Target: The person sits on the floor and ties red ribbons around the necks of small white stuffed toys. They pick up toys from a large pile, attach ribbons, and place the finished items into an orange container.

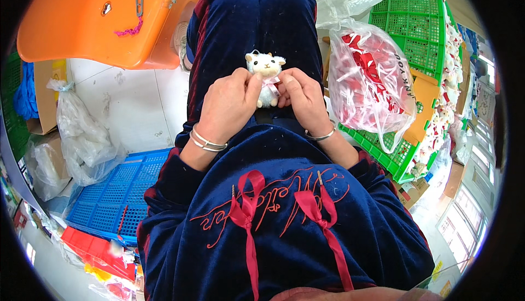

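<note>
Small plush lamb (266,69) held between two bare hands above the lap, between the thighs of the navy velour trousers (227,33). The toy is upright, its face turned up toward the viewer, with a pink ribbon (272,85) at the neck.

Handling: judging by its size against the fingers and its fuzzy pile, the lamb is probably light, soft and compressible, unlikely to slip or break. The sides of the body appear the best place to take hold, leaving face and neck uncovered. The ribbon, thin and limp, is likely smoother than the pile and better suited to a fingertip pinch.

Grip: the left hand (228,103) is drawn in narrow, its thumb against the lamb's side near the neck; its other fingertips are hidden. The right hand (303,97) is likewise nearly closed, thumb and forefinger meeting at the ribbon's edge; whether they also pinch the plush beneath cannot be told.

Surroundings: thread snips (139,3) with a pink cord lie on an orange plastic seat (71,22) at the upper left; at the right, a clear plastic bag (372,76) of red and white pieces rests against a green plastic crate (407,19).
</note>
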`<action>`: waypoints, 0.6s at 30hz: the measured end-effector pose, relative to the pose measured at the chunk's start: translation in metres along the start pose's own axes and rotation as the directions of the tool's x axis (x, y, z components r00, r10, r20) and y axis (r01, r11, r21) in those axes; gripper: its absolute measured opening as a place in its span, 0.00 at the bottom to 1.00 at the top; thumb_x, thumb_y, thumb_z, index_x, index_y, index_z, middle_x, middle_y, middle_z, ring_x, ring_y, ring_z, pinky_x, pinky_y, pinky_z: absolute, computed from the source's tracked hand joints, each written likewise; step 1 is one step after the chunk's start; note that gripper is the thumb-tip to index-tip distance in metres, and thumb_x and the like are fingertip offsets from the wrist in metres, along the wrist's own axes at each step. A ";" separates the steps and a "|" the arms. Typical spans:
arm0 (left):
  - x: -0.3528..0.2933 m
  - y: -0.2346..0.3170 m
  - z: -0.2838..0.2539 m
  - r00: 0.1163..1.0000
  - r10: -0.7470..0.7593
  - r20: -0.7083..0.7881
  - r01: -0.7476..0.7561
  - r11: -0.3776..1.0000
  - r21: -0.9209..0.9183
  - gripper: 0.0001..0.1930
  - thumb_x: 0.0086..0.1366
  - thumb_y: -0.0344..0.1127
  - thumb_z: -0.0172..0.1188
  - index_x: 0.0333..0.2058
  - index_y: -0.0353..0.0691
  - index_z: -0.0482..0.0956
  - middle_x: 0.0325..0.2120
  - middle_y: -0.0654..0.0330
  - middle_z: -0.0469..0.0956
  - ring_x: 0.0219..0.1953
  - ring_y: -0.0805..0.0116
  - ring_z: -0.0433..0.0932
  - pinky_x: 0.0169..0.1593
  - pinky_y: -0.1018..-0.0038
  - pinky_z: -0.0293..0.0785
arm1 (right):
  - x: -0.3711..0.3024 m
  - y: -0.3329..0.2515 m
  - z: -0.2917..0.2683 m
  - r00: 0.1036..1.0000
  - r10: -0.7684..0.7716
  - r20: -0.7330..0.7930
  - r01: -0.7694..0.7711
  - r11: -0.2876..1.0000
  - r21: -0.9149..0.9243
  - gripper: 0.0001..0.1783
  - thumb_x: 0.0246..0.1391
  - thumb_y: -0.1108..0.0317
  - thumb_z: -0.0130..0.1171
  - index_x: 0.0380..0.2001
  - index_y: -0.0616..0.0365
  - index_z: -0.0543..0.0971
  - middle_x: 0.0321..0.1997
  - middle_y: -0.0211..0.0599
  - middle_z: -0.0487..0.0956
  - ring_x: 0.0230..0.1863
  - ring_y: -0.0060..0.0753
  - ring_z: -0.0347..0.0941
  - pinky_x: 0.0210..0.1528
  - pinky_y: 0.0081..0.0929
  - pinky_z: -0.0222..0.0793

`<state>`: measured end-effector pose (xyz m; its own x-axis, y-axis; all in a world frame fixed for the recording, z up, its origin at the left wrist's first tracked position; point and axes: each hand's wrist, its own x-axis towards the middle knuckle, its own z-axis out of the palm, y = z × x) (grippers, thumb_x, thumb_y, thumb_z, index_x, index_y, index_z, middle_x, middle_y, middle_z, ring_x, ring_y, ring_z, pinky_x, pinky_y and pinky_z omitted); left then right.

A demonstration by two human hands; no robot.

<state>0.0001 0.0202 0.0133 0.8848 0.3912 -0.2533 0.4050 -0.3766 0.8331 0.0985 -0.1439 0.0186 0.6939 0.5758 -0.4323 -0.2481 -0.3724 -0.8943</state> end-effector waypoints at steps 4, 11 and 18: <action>0.002 0.006 0.007 1.000 -0.008 0.001 0.008 0.997 0.073 0.16 0.70 0.43 0.58 0.31 0.35 0.79 0.23 0.47 0.82 0.27 0.47 0.83 0.32 0.60 0.78 | 0.003 0.005 0.005 0.992 -0.117 -0.035 0.104 0.960 -0.262 0.12 0.67 0.66 0.58 0.33 0.65 0.76 0.22 0.38 0.76 0.23 0.26 0.72 0.28 0.27 0.68; -0.007 -0.007 0.020 0.990 0.116 -0.078 -0.112 0.992 0.051 0.09 0.71 0.34 0.57 0.33 0.34 0.76 0.25 0.46 0.80 0.27 0.47 0.81 0.31 0.62 0.75 | 0.003 0.009 0.009 0.972 -0.224 -0.072 0.187 0.921 -0.341 0.12 0.66 0.67 0.58 0.29 0.63 0.74 0.21 0.45 0.74 0.21 0.36 0.71 0.26 0.32 0.66; -0.010 -0.012 0.007 0.997 -0.015 0.080 0.021 0.998 -0.066 0.13 0.75 0.38 0.51 0.39 0.32 0.77 0.26 0.50 0.80 0.25 0.61 0.83 0.31 0.68 0.77 | 0.002 0.009 0.000 0.995 -0.091 -0.046 0.079 0.973 -0.216 0.15 0.69 0.64 0.55 0.30 0.64 0.75 0.20 0.36 0.74 0.20 0.26 0.69 0.25 0.31 0.66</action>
<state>-0.0123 0.0146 0.0024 0.8940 0.3289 -0.3043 0.4071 -0.3127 0.8582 0.0972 -0.1459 0.0093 0.7442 0.5729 -0.3433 -0.0406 -0.4743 -0.8794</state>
